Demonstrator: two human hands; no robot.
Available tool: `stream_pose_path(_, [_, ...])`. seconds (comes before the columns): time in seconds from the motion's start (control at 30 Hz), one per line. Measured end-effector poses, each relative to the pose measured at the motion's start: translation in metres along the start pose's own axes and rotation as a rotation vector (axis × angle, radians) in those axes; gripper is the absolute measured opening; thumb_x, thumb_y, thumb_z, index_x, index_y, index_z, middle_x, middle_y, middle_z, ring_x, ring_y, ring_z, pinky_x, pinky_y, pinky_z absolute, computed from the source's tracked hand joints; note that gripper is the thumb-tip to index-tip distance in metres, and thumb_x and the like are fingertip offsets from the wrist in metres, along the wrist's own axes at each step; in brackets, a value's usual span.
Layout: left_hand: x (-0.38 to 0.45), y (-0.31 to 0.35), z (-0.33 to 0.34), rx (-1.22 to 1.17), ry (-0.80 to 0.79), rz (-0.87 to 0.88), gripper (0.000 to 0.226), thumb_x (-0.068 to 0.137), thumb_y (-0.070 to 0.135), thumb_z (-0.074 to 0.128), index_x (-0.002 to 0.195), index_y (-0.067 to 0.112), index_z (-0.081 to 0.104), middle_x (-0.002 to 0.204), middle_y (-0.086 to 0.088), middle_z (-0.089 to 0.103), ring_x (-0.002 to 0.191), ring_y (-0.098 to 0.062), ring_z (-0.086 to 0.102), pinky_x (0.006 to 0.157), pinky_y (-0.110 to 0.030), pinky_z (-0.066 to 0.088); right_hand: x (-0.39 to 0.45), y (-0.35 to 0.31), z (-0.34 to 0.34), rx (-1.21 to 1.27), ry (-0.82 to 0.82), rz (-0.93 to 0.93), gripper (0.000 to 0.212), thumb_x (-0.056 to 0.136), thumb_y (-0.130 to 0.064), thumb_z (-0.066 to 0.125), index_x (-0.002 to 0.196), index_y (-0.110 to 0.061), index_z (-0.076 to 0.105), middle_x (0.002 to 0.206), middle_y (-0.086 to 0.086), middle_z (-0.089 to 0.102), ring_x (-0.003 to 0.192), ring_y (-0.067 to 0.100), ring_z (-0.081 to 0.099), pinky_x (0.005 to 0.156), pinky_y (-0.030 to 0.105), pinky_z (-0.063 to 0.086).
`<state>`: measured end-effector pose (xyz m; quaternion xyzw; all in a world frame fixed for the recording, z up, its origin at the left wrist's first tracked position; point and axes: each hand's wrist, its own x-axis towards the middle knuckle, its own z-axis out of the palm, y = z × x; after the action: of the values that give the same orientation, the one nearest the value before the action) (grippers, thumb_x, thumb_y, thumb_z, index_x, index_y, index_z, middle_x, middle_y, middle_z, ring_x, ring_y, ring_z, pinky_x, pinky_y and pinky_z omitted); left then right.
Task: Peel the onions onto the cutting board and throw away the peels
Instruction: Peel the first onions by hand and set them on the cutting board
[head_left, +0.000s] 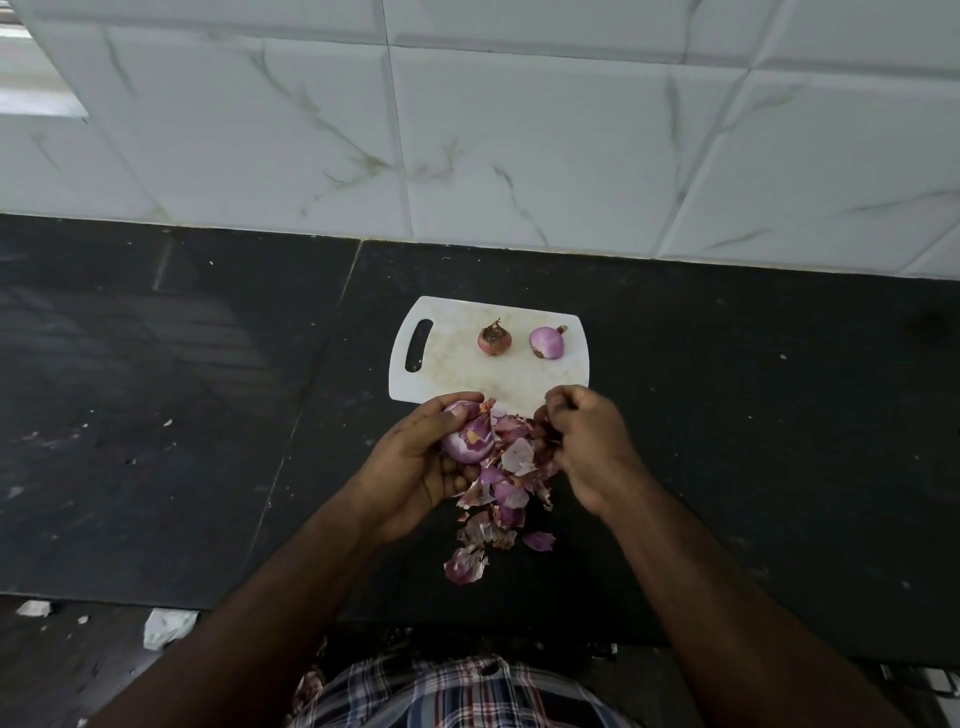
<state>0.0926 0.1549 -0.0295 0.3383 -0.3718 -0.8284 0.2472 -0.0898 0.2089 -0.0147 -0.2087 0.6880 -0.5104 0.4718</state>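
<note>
A white cutting board lies on the dark counter, its handle slot at the left. On it sit an unpeeled brown-red onion and, to its right, a peeled purple onion. Just below the board's near edge, my left hand grips a partly peeled purple onion. My right hand has its fingers curled and pinches a piece of peel beside that onion. A heap of purple and papery peels lies on the counter between and below my hands.
The black stone counter runs wide to both sides, backed by a white marbled tile wall. Bits of white scrap lie on the floor at the lower left, past the counter's front edge.
</note>
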Motion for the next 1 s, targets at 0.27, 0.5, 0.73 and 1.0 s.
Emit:
stream_pose_path(0.27, [0.003,0.0,-0.02,-0.205,-0.093,-0.112,0.051,0.091,0.027,0.048,0.141,0.026,0.057,0.116,-0.015,0.062,0.079,-0.025,0.058,0.064,-0.031,0.046,-0.004,0.008,-0.013,-0.832,-0.151,-0.387,0.022,0.091,-0.015,0.068,0.108,-0.024,0.077,0.112,-0.009,0.074,0.1,0.002,0.067,0.087,0.013,0.049])
stream_pose_path(0.5, [0.004,0.0,-0.023,-0.167,-0.146,-0.137,0.065,0.089,0.033,0.037,0.144,0.0,0.047,0.112,-0.012,0.066,0.08,-0.022,0.057,0.062,-0.029,0.043,-0.008,-0.005,-0.006,-0.65,-0.168,-0.477,0.036,0.087,-0.014,0.074,0.121,-0.024,0.07,0.119,-0.013,0.066,0.107,-0.003,0.059,0.088,0.005,0.044])
stream_pose_path(0.73, [0.004,0.001,-0.018,-0.177,-0.091,-0.113,0.046,0.095,0.029,0.044,0.134,0.015,0.063,0.12,-0.013,0.066,0.086,-0.024,0.063,0.074,-0.035,0.05,-0.006,0.008,0.018,-0.493,-0.205,-0.374,0.025,0.088,-0.025,0.075,0.111,-0.016,0.075,0.099,-0.005,0.077,0.088,0.002,0.071,0.085,0.029,0.059])
stream_pose_path(1.0, [0.007,0.002,-0.003,0.164,0.098,0.061,0.041,0.085,0.022,0.067,0.124,0.009,0.064,0.112,-0.015,0.073,0.098,-0.029,0.073,0.075,-0.03,0.061,-0.004,0.019,0.024,-0.496,0.019,-0.585,0.014,0.086,-0.025,0.077,0.097,-0.016,0.078,0.088,-0.009,0.075,0.083,0.0,0.068,0.076,0.018,0.055])
